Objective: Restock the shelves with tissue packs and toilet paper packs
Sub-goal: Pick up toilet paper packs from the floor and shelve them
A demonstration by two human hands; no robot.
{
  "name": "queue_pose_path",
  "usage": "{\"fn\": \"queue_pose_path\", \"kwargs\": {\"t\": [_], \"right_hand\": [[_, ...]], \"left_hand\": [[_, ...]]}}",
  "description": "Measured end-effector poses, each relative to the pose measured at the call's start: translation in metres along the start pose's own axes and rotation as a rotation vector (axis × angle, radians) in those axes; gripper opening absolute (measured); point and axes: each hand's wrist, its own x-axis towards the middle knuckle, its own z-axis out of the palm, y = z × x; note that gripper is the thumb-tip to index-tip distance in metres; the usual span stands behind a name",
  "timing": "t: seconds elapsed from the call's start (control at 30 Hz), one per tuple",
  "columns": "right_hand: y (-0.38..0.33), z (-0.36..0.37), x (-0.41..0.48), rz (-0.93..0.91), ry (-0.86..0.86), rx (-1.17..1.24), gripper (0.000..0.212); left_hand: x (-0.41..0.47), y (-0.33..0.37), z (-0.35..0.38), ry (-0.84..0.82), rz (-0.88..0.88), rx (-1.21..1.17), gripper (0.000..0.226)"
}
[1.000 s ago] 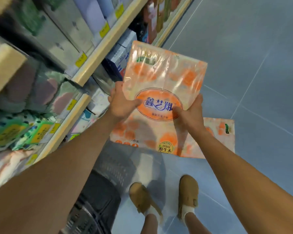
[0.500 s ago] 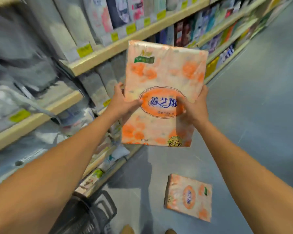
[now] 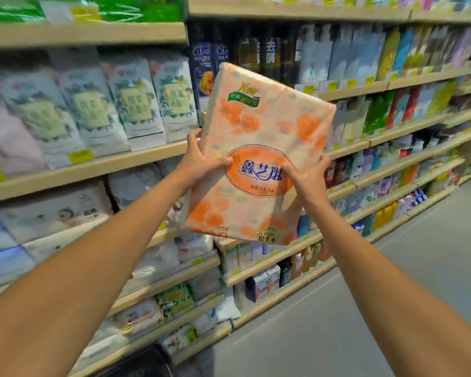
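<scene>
At centre frame, left hand (image 3: 199, 165) and right hand (image 3: 307, 178) clasp the orange tissue pack (image 3: 259, 156) by its sides, raised before the shelves (image 3: 87, 165). Risk: slick wrapper may slip from the fingers.

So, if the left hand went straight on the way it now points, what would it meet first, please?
Apart from the orange tissue pack in its grip, the left hand would probably reach the dark Clear bottles behind it, though depth is unclear.

The shelves (image 3: 87, 170) are being viewed closely from head height, slightly downward, with floor (image 3: 446, 235) being caught at lower right.
</scene>
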Motion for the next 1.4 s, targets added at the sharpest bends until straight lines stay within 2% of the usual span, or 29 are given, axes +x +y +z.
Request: {"fn": "queue_pose_path", "kwargs": {"t": [0.07, 0.17, 0.2, 0.27, 0.37, 0.43, 0.53, 0.67, 0.77, 0.87, 0.97, 1.13, 1.23, 1.4], "right_hand": [[-0.026, 0.012, -0.008, -0.016, -0.052, 0.058, 0.089], [-0.060, 0.030, -0.022, -0.030, -0.114, 0.127, 0.108], [-0.073, 0.034, -0.029, -0.060, -0.120, 0.137, 0.108], [-0.102, 0.037, -0.041, -0.118, -0.085, 0.104, 0.104], [-0.149, 0.034, -0.059, -0.231, 0.011, 0.034, 0.109], [-0.174, 0.030, -0.068, -0.309, 0.004, -0.089, 0.108], [-0.212, 0.023, -0.082, -0.445, -0.231, -0.123, 0.106], [-0.265, 0.017, -0.105, -0.463, -0.614, -0.049, 0.107], [-0.297, 0.016, -0.122, -0.455, -0.711, 0.077, 0.115], [-0.331, 0.017, -0.142, -0.551, -0.671, 0.150, 0.085], [-0.350, 0.023, -0.156, -0.560, -0.565, 0.202, 0.053], [-0.371, 0.037, -0.177, -0.527, -0.463, 0.305, 0.047], [-0.382, 0.045, -0.180, -0.506, -0.391, 0.351, 0.043], [-0.397, 0.065, -0.174, -0.451, -0.278, 0.459, 0.043]], "left_hand": [[-0.012, 0.017, -0.027, 0.072, 0.047, 0.031, 0.086], [-0.039, 0.044, -0.068, 0.156, 0.135, 0.111, 0.084], [-0.048, 0.053, -0.081, 0.183, 0.171, 0.149, 0.085], [-0.069, 0.071, -0.107, 0.214, 0.223, 0.228, 0.088], [-0.106, 0.100, -0.146, 0.197, 0.297, 0.400, 0.095], [-0.129, 0.119, -0.169, 0.184, 0.323, 0.531, 0.103], [-0.164, 0.151, -0.199, 0.186, 0.340, 0.720, 0.111], [-0.203, 0.191, -0.236, 0.106, 0.339, 0.807, 0.089], [-0.229, 0.216, -0.262, 0.120, 0.332, 0.792, 0.081], [-0.249, 0.239, -0.282, 0.165, 0.351, 0.761, 0.080], [-0.259, 0.253, -0.300, 0.184, 0.357, 0.766, 0.077], [-0.266, 0.264, -0.326, 0.203, 0.324, 0.803, 0.074], [-0.262, 0.267, -0.336, 0.293, 0.354, 0.863, 0.080], [-0.251, 0.265, -0.339, 0.742, 0.334, 1.037, 0.087]]}}
